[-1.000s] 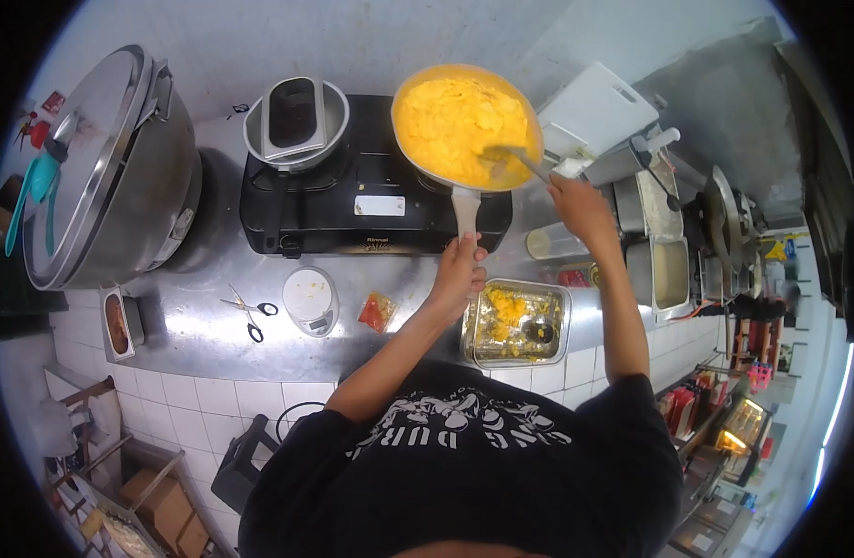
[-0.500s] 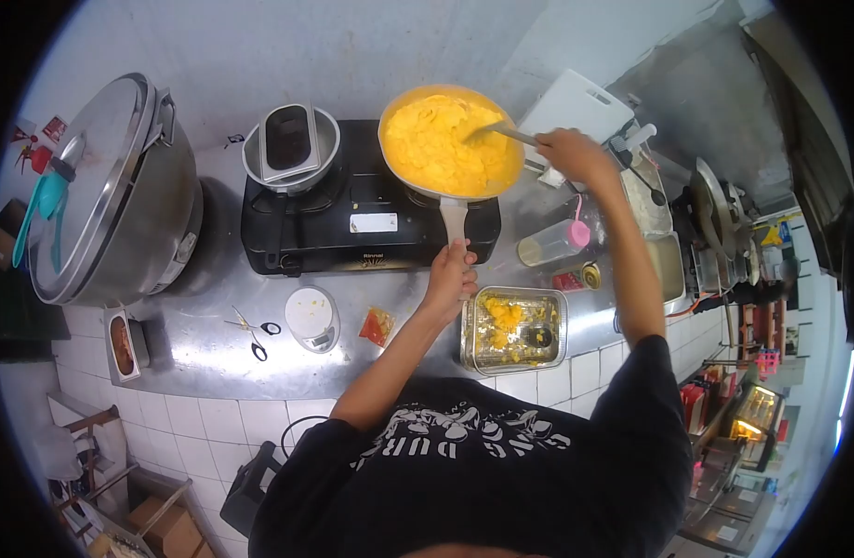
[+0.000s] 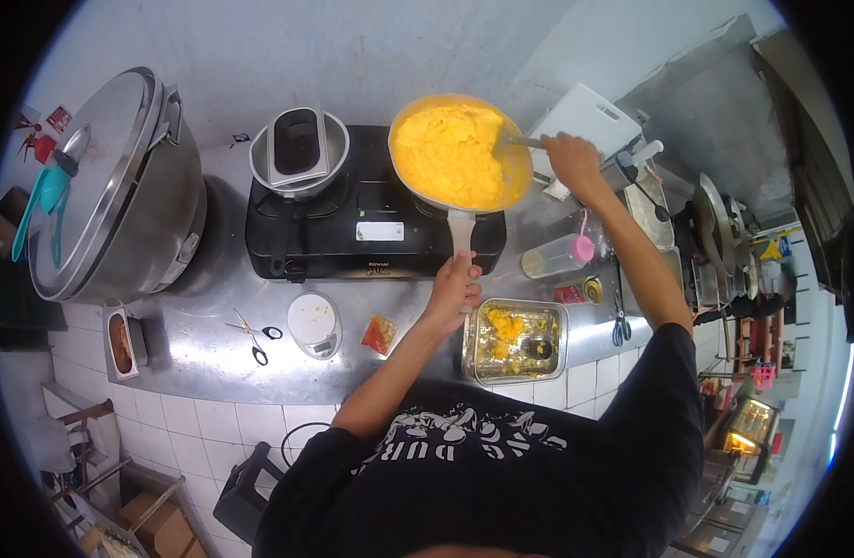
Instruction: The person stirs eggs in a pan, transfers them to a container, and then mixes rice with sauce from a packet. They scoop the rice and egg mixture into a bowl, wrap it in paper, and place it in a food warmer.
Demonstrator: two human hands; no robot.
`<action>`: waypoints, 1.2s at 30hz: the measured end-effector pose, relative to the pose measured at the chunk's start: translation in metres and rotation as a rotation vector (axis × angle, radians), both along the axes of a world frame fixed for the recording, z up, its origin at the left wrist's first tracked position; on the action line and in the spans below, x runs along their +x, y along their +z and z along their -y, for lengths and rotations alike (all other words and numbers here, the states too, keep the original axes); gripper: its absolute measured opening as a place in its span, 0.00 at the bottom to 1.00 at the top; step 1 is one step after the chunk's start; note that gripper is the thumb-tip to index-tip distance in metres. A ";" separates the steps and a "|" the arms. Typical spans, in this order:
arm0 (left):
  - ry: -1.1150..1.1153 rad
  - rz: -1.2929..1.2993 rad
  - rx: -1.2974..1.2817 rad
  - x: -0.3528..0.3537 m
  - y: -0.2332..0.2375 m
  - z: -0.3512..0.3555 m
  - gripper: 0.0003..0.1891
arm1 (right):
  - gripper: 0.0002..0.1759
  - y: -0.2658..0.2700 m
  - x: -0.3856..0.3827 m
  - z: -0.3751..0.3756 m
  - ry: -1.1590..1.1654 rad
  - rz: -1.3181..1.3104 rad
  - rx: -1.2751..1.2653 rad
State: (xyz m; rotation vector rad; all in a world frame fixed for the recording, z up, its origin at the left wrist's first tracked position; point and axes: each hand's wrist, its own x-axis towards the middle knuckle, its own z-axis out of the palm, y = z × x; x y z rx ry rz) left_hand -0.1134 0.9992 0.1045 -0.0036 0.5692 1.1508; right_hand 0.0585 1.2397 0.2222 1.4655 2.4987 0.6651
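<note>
A pan full of yellow food sits on the right burner of the black stove. My left hand is wrapped round the pan's pale handle. Above the pan's right edge, my right hand grips a spatula, whose blade rests at the right side of the food. Just below my left hand is a metal tray with yellow bits in it.
A large steel pot stands at the left. Scissors, a white scale and a red packet lie on the counter. A pink-capped bottle and a white board are at the right.
The spatula and my right hand have shifted right, toward the pan's right rim, uncovering some of the pan's inner surface. My left hand still holds the handle. The whole view has shifted slightly.
</note>
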 end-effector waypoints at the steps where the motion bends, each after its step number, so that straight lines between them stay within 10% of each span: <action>1: -0.010 -0.008 0.007 0.001 -0.001 -0.001 0.16 | 0.12 0.001 -0.002 -0.010 -0.002 -0.003 0.004; 6: -0.025 -0.025 0.021 0.002 0.000 0.002 0.17 | 0.16 0.021 -0.007 -0.018 0.227 -0.015 0.008; 11: -0.008 -0.032 0.025 0.004 -0.003 0.002 0.16 | 0.16 0.081 0.022 -0.016 0.025 -0.114 -0.274; 13: 0.014 -0.101 0.008 0.009 -0.001 0.001 0.16 | 0.18 0.100 0.015 -0.017 -0.394 -0.015 -0.555; 16: 0.013 -0.111 0.005 0.012 0.000 0.000 0.16 | 0.17 0.080 -0.007 -0.015 -0.425 0.100 -0.343; 28: -0.060 -0.153 -0.016 0.001 0.006 -0.002 0.16 | 0.17 -0.013 -0.079 -0.145 -0.113 0.083 -0.516; 31: -0.071 -0.144 -0.020 -0.005 0.007 -0.003 0.15 | 0.16 -0.019 -0.080 -0.104 0.231 -0.032 -0.547; 36: -0.062 -0.111 -0.028 -0.009 0.009 -0.003 0.14 | 0.18 0.002 -0.066 0.011 0.174 0.046 -0.459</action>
